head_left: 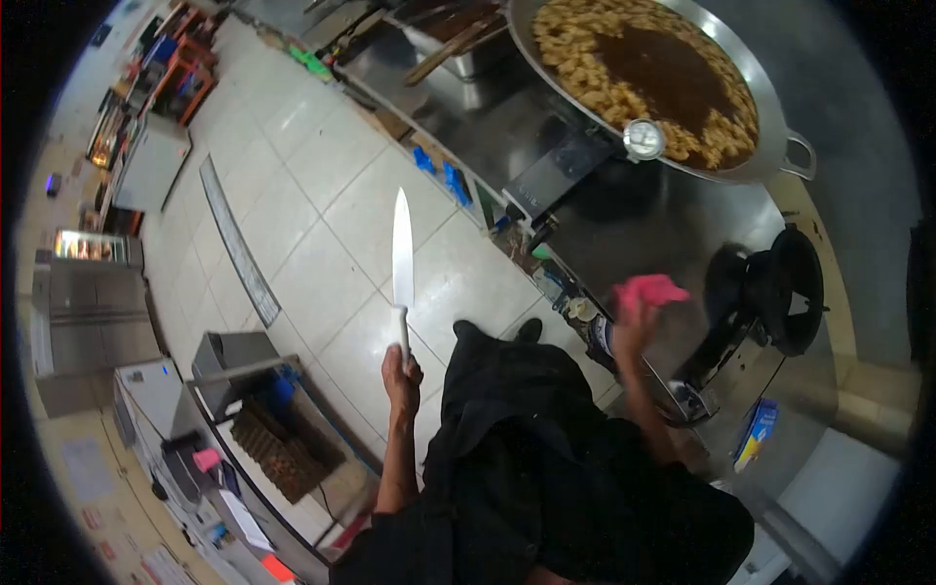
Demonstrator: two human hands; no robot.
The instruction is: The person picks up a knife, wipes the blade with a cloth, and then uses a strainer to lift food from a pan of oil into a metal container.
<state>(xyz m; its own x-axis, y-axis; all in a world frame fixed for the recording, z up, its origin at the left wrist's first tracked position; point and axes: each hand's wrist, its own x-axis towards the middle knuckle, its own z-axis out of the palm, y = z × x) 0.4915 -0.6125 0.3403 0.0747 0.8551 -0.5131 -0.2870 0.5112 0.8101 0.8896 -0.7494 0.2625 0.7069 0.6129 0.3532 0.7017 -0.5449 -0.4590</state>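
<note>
My left hand [401,376] is closed around the white handle of a kitchen knife [403,249]. Its long, bright blade points away from me above the tiled floor. My right hand [633,333], slightly blurred, grips a crumpled pink cloth [652,291] over the edge of the steel counter [624,229]. Beyond that hand stands a large, wide metal pan [788,122] of brown liquid ringed with golden-brown pieces of food [597,80]. A round, shiny metal piece [643,139] sits at the pan's near rim.
A black burner ring [788,292] is on the counter at right, near a blue-and-yellow box [757,434]. Wooden-handled utensils [456,47] lie at the top. A floor drain grate [237,244] crosses the tiles. At lower left, a side table holds a dark brown ridged object [283,444].
</note>
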